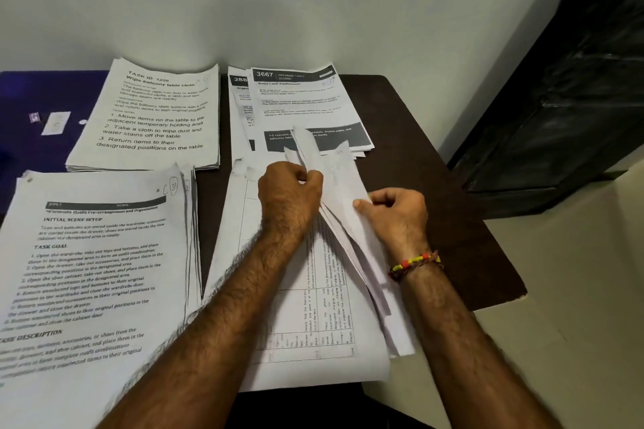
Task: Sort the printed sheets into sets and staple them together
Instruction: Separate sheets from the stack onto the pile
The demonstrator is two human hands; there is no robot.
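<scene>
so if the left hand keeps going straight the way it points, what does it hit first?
Probably the lifted sheets that the left hand already grips; beyond them, the 3667 stack. Depth is unclear.

Dim, soft light — blurred, warped edges

A dark brown table (411,136) stands against a white wall (313,3), a black bag (575,97) at right.
</scene>
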